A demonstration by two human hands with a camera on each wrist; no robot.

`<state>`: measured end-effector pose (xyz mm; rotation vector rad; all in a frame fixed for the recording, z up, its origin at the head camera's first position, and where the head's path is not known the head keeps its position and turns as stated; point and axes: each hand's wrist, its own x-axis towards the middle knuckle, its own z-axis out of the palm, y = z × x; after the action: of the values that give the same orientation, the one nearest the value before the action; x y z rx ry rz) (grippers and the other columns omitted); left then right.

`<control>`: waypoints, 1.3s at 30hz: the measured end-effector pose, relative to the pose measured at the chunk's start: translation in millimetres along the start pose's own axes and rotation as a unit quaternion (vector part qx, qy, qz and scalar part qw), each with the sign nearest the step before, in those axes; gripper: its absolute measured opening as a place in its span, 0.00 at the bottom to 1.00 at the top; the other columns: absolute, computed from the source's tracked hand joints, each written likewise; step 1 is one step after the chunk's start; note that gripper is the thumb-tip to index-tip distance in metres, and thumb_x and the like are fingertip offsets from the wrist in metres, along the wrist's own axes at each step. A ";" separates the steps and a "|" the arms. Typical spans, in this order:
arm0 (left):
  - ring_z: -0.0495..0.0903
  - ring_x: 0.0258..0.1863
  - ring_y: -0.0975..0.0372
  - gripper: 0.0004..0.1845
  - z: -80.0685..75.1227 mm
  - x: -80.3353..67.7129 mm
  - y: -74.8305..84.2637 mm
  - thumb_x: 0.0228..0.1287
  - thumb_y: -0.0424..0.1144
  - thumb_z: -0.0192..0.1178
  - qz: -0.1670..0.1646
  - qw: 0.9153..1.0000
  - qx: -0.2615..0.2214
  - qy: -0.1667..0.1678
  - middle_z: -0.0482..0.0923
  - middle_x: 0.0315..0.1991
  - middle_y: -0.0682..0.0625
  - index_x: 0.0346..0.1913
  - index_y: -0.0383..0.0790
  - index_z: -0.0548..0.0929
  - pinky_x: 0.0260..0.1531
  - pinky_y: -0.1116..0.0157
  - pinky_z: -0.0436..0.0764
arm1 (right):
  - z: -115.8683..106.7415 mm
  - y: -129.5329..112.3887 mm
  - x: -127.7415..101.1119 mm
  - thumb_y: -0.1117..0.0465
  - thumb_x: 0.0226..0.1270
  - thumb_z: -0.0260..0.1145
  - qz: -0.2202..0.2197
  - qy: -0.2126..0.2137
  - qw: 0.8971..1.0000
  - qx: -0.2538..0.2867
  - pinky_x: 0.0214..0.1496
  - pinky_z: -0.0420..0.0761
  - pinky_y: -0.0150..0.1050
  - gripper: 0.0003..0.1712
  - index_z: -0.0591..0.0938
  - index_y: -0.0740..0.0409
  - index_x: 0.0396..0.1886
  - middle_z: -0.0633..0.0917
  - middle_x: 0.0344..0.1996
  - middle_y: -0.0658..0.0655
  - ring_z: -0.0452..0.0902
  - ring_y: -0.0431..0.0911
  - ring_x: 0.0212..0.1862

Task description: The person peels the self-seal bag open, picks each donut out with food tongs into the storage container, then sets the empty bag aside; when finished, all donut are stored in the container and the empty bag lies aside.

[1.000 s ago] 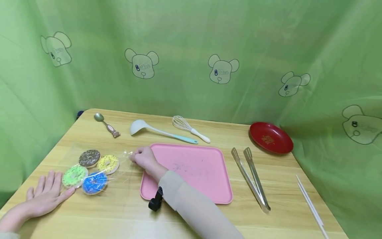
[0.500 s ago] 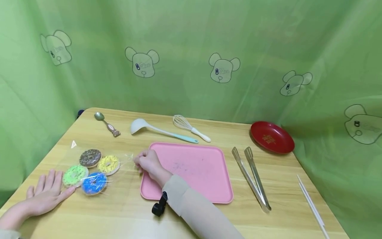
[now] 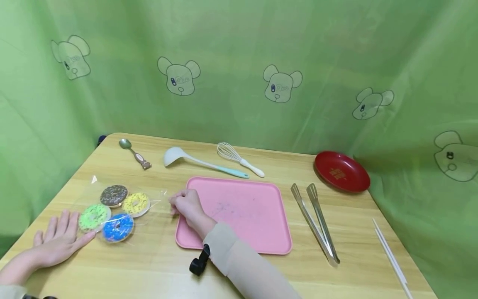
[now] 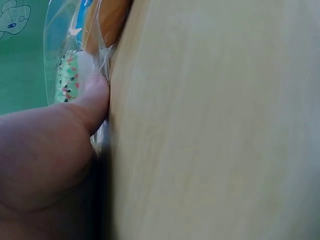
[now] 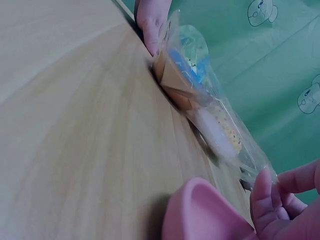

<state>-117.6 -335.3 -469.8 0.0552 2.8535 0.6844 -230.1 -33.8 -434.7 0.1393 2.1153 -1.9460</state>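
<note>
Your right hand [image 3: 188, 206], pinching end of clear bag [image 3: 157, 206], shifts slightly farther over tray [image 3: 255, 220]; left hand [image 3: 56, 245] lies spread, touching bag; doughnuts [image 3: 112, 230] stay put, film likely tauter.

Blue doughnut [image 4: 106, 22] cropped in left wrist view; head view crops chopsticks [image 3: 391, 257], plate [image 3: 352, 166] lettering [image 3: 337, 173] illegible

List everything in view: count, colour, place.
Bag: one, clear, left
Donuts: four; brown, yellow, green, blue; bagged
Tray: one, pink, centre
Spoon: one, metallic, back left
Ladle: one, white/turquoise, behind tray
Whisk: one, white, behind tray
Tongs: one, silver, tray's right
Plate: one, red, back right
Chopsticks: pair, white, far right
Table: one, tan, beneath
Curtain: one, green, behind
Cameras: two, black, wrists
Sleeves: two, beige, forearms
Left hand: one, thumb touching bag
Right hand: one, pinching bag
</note>
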 end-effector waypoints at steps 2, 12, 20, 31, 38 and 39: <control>0.13 0.58 0.31 0.48 -1.0 1.2 0.7 0.69 0.61 0.37 0.000 1.000 -0.002 0.000 0.15 0.63 0.24 0.66 0.25 0.26 0.43 0.29 0.19 | -0.5 0.5 -0.9 0.75 0.53 0.65 0.001 0.011 1.000 0.007 0.20 0.79 0.33 0.06 0.77 0.65 0.24 0.79 0.19 0.56 0.71 0.41 0.13; 0.12 0.57 0.32 0.49 -1.6 0.8 2.8 0.69 0.61 0.37 -0.004 1.000 -0.007 -0.003 0.14 0.62 0.24 0.66 0.23 0.26 0.42 0.30 0.18 | -5.1 1.3 -0.8 0.74 0.53 0.63 0.022 0.016 0.998 0.057 0.17 0.78 0.30 0.03 0.79 0.68 0.29 0.79 0.18 0.58 0.71 0.40 0.15; 0.14 0.56 0.29 0.49 -3.4 -1.7 7.6 0.69 0.61 0.37 -0.012 1.000 -0.007 -0.001 0.16 0.61 0.20 0.64 0.18 0.29 0.41 0.28 0.20 | -16.9 -1.4 3.6 0.72 0.56 0.61 0.032 -0.006 0.997 0.070 0.17 0.76 0.29 0.04 0.79 0.69 0.32 0.77 0.19 0.57 0.71 0.40 0.15; 0.38 0.57 0.22 0.48 -7.7 11.6 2.9 0.67 0.60 0.45 0.017 0.998 0.023 0.055 0.36 0.60 0.14 0.64 0.15 0.42 0.45 0.26 0.43 | -60.4 -21.8 -2.7 0.65 0.61 0.63 -0.015 -0.059 0.998 -0.004 0.20 0.75 0.31 0.08 0.78 0.65 0.38 0.81 0.26 0.59 0.73 0.42 0.20; 0.36 0.62 0.27 0.49 -16.0 14.8 22.7 0.64 0.53 0.55 0.087 0.993 -0.039 0.075 0.39 0.62 0.16 0.67 0.19 0.41 0.56 0.33 0.34 | -94.2 -17.7 -9.1 0.62 0.64 0.62 -0.066 -0.052 0.996 0.003 0.22 0.77 0.31 0.11 0.78 0.68 0.39 0.81 0.27 0.58 0.74 0.42 0.23; 0.37 0.62 0.28 0.49 -16.9 15.7 25.6 0.63 0.52 0.57 0.097 0.991 -0.046 0.079 0.39 0.63 0.17 0.67 0.20 0.42 0.57 0.33 0.35 | -99.0 -16.8 -10.0 0.62 0.64 0.63 -0.074 -0.048 0.996 0.011 0.23 0.77 0.31 0.12 0.78 0.69 0.39 0.81 0.27 0.58 0.75 0.42 0.23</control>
<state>-136.8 -318.7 -446.4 0.2785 2.9889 0.8958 -237.3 63.5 -409.4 -0.1090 2.0955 -2.0152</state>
